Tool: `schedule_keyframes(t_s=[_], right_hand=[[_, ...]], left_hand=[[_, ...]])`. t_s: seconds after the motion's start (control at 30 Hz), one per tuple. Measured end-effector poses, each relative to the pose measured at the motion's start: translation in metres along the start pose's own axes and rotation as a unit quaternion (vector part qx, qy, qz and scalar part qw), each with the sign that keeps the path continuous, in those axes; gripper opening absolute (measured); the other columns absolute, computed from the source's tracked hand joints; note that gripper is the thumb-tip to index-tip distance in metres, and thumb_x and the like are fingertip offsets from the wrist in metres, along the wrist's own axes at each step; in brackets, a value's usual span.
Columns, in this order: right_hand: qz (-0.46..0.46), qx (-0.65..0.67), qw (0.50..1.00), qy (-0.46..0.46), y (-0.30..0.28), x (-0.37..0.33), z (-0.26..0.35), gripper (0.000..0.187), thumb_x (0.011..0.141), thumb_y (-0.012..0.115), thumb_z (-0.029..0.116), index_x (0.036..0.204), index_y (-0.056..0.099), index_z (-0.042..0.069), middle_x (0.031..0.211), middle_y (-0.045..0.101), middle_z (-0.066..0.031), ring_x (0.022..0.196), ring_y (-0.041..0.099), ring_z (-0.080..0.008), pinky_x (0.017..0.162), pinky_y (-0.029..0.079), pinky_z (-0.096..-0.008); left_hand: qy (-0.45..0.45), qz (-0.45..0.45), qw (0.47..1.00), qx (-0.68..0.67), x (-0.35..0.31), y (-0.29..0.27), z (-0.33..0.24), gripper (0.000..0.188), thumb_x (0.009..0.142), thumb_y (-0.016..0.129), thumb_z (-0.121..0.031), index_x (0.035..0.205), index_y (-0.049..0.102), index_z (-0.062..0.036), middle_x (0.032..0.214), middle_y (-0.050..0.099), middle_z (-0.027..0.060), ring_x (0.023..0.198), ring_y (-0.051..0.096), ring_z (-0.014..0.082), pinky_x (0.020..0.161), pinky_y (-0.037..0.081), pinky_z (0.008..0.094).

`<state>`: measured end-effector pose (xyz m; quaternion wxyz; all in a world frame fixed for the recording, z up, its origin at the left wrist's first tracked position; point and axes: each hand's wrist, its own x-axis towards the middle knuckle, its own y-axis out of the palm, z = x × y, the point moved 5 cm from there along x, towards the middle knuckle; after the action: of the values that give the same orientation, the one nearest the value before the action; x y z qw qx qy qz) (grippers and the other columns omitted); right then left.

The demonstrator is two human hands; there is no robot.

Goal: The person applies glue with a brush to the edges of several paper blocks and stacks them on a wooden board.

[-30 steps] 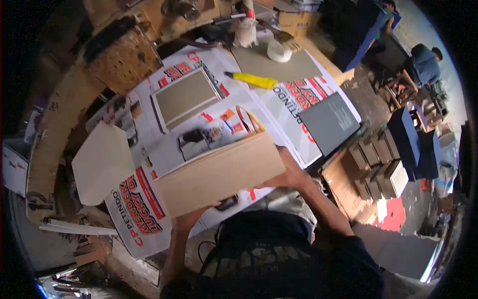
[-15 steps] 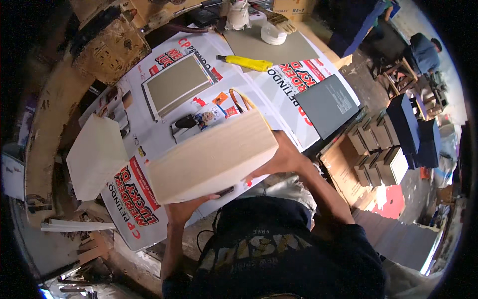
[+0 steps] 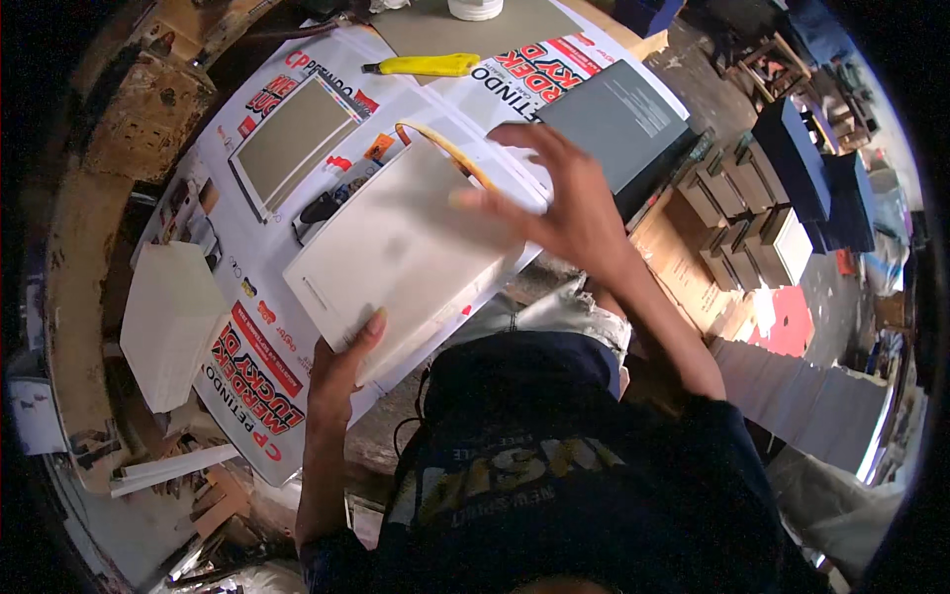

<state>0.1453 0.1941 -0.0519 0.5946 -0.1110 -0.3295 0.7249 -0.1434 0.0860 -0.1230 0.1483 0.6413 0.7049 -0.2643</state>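
Note:
A thick white book block lies in front of me with a broad page facing up. At its near left corner my left hand grips it, thumb on top of the page, the other fingers mostly hidden. Over the right end of the block hovers my right hand, holding nothing, with its fingers spread and slightly blurred. A second white book block stands to the left. Beyond the first block lies a grey board with a white border.
A yellow utility knife and a white tub sit at the far side. A dark grey cover board lies to the right. Several book blocks and dark blue covers are stacked on the right, near a pile of white sheets.
The book block has turned from edge-up to broad page up. My right hand has let go and lifted above it; my left still holds the corner. The view has shifted.

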Motion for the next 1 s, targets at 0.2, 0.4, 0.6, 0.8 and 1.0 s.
schedule_keyframes(t_s=[0.2, 0.4, 0.6, 0.8, 1.0], right_hand=[[0.003, -0.237, 0.9, -0.365, 0.077, -0.104, 0.034, 0.052, 0.088, 0.068, 0.034, 0.135, 0.058, 0.015, 0.142, 0.054, -0.0071, 0.131, 0.05, -0.02, 0.109, 0.031, -0.0511], [0.01, -0.189, 0.882, -0.432, 0.043, -0.086, 0.067, 0.038, 0.086, 0.059, 0.016, 0.122, 0.064, 0.005, 0.116, 0.064, -0.0092, 0.108, 0.061, -0.0204, 0.091, 0.048, -0.0359], [0.216, -0.08, 0.933, -0.275, 0.035, -0.015, 0.095, 0.068, 0.059, 0.079, 0.028, 0.121, 0.063, 0.003, 0.108, 0.065, -0.0147, 0.098, 0.064, -0.035, 0.082, 0.053, -0.044], [0.268, -0.115, 0.912, -0.288, 0.02, 0.043, 0.112, 0.074, 0.054, 0.082, 0.025, 0.122, 0.063, 0.003, 0.107, 0.068, -0.018, 0.097, 0.066, -0.0353, 0.085, 0.054, -0.041], [0.278, -0.111, 0.903, -0.309, 0.035, 0.056, 0.096, 0.088, 0.057, 0.084, 0.031, 0.134, 0.054, 0.003, 0.13, 0.058, -0.0195, 0.118, 0.057, -0.0347, 0.104, 0.044, -0.044]], left_hand=[[0.004, 0.031, 0.997, -0.071, -0.001, -0.011, 0.047, 0.067, 0.082, 0.08, -0.018, 0.138, 0.048, -0.0008, 0.13, 0.057, 0.0109, 0.119, 0.054, 0.024, 0.104, 0.043, 0.0358], [-0.125, 0.05, 0.99, 0.029, -0.059, -0.025, -0.008, 0.059, 0.092, 0.066, -0.039, 0.134, 0.053, -0.001, 0.13, 0.057, 0.0133, 0.115, 0.059, 0.0291, 0.098, 0.047, 0.0393], [0.392, -0.092, 0.883, 0.239, -0.077, -0.044, -0.078, 0.087, 0.068, 0.076, -0.059, 0.13, 0.056, -0.0021, 0.124, 0.06, 0.0162, 0.117, 0.057, 0.0354, 0.106, 0.038, 0.0479], [0.468, -0.189, 0.797, 0.333, -0.075, 0.003, -0.128, 0.074, 0.052, 0.096, -0.02, 0.113, 0.057, -0.0035, 0.1, 0.062, 0.0132, 0.092, 0.061, 0.037, 0.078, 0.051, 0.0453], [0.429, -0.198, 0.82, 0.323, -0.057, 0.001, -0.118, 0.071, 0.054, 0.095, -0.02, 0.112, 0.057, -0.0035, 0.099, 0.062, 0.0139, 0.095, 0.06, 0.0352, 0.085, 0.048, 0.0464]])
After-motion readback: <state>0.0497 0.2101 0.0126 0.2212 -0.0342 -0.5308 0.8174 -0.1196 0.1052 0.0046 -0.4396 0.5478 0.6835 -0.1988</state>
